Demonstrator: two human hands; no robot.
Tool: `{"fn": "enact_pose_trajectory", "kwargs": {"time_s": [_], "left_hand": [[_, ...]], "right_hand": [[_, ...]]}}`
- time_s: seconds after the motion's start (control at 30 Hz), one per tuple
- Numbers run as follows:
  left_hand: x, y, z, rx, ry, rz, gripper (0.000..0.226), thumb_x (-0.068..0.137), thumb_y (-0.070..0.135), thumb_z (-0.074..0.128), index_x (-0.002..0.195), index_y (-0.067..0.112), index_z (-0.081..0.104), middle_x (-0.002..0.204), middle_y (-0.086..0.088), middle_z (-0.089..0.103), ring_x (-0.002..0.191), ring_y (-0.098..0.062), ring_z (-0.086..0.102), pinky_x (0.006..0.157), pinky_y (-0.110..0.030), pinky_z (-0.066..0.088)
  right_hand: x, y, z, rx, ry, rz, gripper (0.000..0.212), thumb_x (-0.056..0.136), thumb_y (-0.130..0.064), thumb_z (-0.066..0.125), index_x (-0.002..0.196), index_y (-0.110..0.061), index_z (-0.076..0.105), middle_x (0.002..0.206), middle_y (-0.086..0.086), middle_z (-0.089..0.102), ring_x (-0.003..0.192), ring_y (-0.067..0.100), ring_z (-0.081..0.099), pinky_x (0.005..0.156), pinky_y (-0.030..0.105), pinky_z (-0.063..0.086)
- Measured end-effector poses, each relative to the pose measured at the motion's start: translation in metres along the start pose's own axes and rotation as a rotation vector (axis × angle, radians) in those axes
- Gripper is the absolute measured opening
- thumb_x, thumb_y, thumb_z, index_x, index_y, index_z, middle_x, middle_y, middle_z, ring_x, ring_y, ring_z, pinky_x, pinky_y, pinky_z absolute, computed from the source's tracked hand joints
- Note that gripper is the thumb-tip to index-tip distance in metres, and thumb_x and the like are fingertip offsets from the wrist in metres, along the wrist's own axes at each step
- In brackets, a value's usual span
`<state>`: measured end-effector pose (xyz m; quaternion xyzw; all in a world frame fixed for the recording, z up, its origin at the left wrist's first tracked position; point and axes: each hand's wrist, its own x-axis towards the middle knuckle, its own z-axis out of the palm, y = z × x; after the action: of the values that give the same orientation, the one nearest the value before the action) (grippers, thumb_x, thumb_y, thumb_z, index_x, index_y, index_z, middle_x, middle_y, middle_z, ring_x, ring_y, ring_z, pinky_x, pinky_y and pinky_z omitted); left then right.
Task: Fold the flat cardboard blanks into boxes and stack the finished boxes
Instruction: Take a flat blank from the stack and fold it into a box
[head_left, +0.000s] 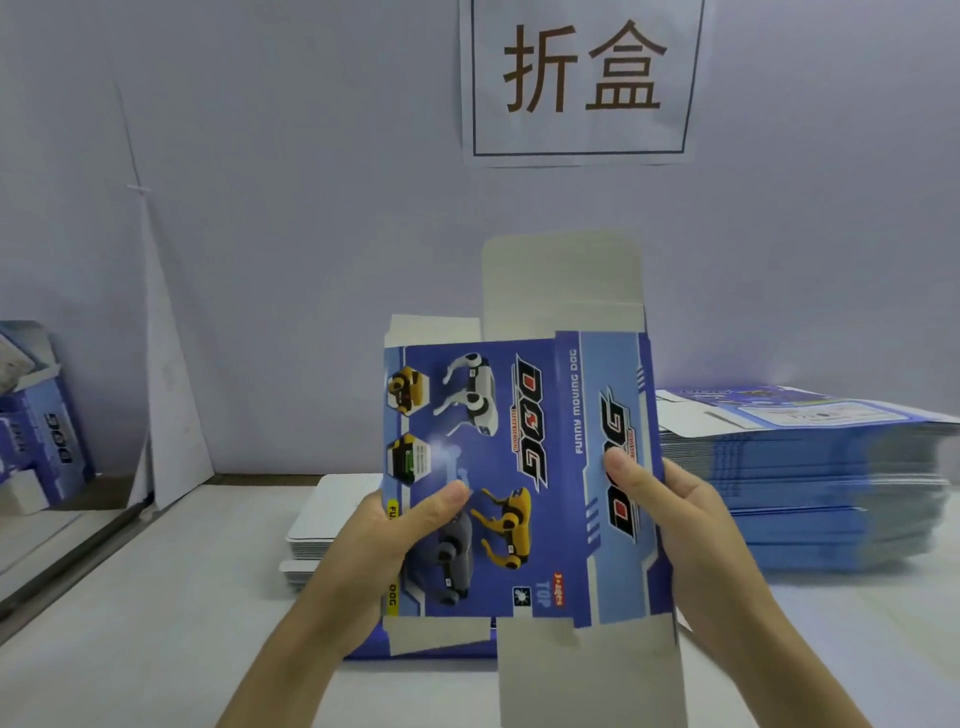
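Pinching a blue printed cardboard blank by its sides at centre, flaps unfolded, left grip and right grip look barely started: thick stack of flat blue blanks at three o'clock, finished blue boxes at nine.

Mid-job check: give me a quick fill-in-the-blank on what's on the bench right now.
1. The left hand and right hand hold one blank printed with the big word ____.
2. The stack of flat blanks lies on the person's ____ side.
3. The finished boxes stand at the far ____.
Missing words: DOG; right; left.
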<state>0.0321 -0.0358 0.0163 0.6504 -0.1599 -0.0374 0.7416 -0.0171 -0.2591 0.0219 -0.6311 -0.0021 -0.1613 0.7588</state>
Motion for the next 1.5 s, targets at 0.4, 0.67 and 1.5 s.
{"fn": "enact_pose_trajectory", "kwargs": {"time_s": [0.4, 0.67, 1.5], "left_hand": [[-0.001, -0.002, 0.003, 0.077, 0.031, 0.05, 0.043, 0.06, 0.047, 0.071, 0.074, 0.007, 0.072, 0.075, -0.018, 0.072, 0.062, -0.026, 0.069, 0.054, -0.04, 0.058], [-0.001, -0.002, 0.007, 0.027, 0.077, 0.024, 0.066, 0.052, 0.047, 0.074, 0.1, 0.001, 0.066, 0.083, -0.016, 0.073, 0.071, -0.031, 0.07, 0.058, -0.045, 0.059], [-0.003, -0.002, 0.017, 0.021, 0.093, 0.076, 0.065, 0.053, 0.053, 0.071, 0.1, 0.009, 0.067, 0.087, -0.015, 0.073, 0.08, -0.03, 0.072, 0.068, -0.041, 0.06]], "right_hand": [[-0.001, -0.002, -0.001, -0.006, 0.014, -0.1, 0.036, 0.077, -0.035, 0.066, 0.11, -0.021, 0.066, 0.099, 0.007, 0.076, 0.086, 0.027, 0.074, 0.063, 0.039, 0.06], [-0.003, -0.008, -0.001, -0.022, 0.015, -0.147, 0.031, 0.075, -0.035, 0.066, 0.104, -0.024, 0.07, 0.097, 0.004, 0.077, 0.087, 0.026, 0.074, 0.069, 0.042, 0.061], [-0.006, -0.013, 0.006, -0.162, -0.013, -0.243, 0.062, 0.064, -0.049, 0.084, 0.115, -0.046, 0.05, 0.101, -0.017, 0.07, 0.092, 0.004, 0.07, 0.059, 0.019, 0.056]]}}
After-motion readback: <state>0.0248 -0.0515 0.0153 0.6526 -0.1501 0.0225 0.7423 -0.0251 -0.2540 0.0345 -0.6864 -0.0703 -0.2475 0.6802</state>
